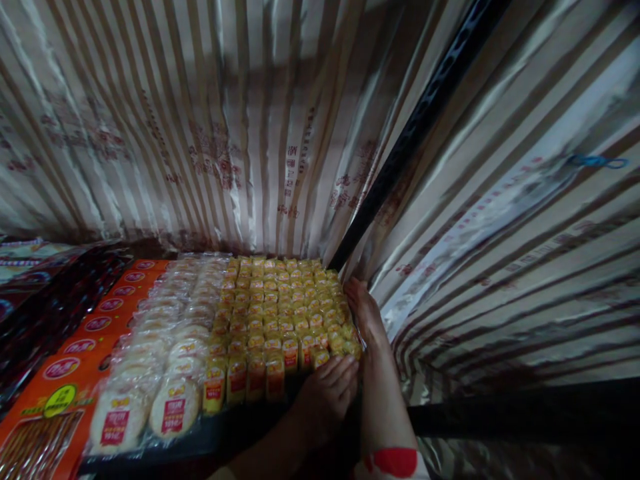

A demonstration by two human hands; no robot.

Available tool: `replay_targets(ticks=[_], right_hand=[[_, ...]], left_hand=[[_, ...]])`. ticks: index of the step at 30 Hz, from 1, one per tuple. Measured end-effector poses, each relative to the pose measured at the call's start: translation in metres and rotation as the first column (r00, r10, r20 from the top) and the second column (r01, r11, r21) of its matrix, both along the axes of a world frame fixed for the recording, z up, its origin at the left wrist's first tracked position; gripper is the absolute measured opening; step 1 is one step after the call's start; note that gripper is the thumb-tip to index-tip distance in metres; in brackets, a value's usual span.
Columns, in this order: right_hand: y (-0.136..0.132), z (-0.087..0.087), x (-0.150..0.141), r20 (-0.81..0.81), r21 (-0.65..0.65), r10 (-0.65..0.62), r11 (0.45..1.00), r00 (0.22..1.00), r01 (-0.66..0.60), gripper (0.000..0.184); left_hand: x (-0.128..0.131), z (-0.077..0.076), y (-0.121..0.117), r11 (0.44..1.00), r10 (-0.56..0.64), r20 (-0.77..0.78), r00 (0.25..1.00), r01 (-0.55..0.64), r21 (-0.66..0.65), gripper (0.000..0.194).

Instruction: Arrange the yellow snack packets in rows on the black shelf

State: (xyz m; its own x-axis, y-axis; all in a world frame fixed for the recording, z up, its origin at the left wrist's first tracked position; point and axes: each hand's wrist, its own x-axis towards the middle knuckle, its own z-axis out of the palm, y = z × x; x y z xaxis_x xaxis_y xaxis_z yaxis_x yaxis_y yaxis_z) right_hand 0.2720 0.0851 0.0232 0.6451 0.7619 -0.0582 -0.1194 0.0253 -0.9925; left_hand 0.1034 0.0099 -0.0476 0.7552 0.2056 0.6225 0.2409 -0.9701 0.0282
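Observation:
My left hand [323, 393] rests on the near edge of a block of small yellow snack packets [280, 307], fingers spread flat against the front row. Along the block's right side lies my right hand [364, 310], fingers stretched toward the far corner and pressed to the packets. Neither hand holds anything. The packets lie in tight rows on a dark shelf [165, 453].
Left of the yellow packets lie rows of round white rice crackers in clear wrap [160, 360], then orange boxes [75, 360] and dark red packs [35, 293]. Striped shiny sheeting [210, 133] hangs behind and to the right, with a black bar [400, 147] running diagonally.

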Motion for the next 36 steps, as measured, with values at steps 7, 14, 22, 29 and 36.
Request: replay_targets(ticks=[7,14,22,29,36], right_hand=[[-0.038,-0.011,-0.016,-0.099,-0.085,-0.037,0.996,0.994,0.028,0.066],[-0.039,-0.015,-0.020,-0.212,-0.019,-0.013,1.000,0.977,0.009,0.063],[-0.041,-0.025,-0.018,-0.102,0.020,-0.080,0.996,0.992,0.083,0.057],[-0.063,-0.028,-0.019,0.322,-0.167,-0.045,0.981,0.946,0.103,0.063],[-0.072,-0.018,-0.038,0.324,-0.135,0.058,0.991,0.944,-0.015,0.069]], left_hand=[[0.005,-0.010,-0.001,1.000,0.017,0.070,0.997,-0.016,-0.014,0.034],[0.004,-0.009,-0.001,1.000,0.009,0.063,0.998,-0.008,-0.017,0.036],[0.004,-0.008,-0.002,0.999,0.031,0.083,0.996,-0.030,-0.014,0.037],[0.003,-0.006,-0.001,0.999,0.035,0.134,0.990,-0.035,-0.002,0.037],[0.004,-0.014,-0.002,0.999,0.032,0.105,0.994,-0.031,-0.008,0.035]])
